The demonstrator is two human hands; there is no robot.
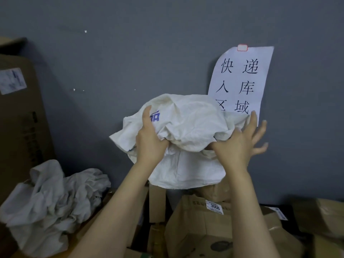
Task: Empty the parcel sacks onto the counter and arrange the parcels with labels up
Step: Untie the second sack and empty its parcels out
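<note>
The held sack [188,131] is off-white with blue print. The wall [149,53] is grey; its paper sign [240,84] is white with black characters. The cardboard boxes [204,229] are brown.

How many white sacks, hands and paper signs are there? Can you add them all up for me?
White sacks: 2 (held sack, crumpled sack)
Hands: 2 (left hand, right hand)
Paper signs: 1 (wall sign)
Total: 5
The brown parcels overlap too much to count.
</note>
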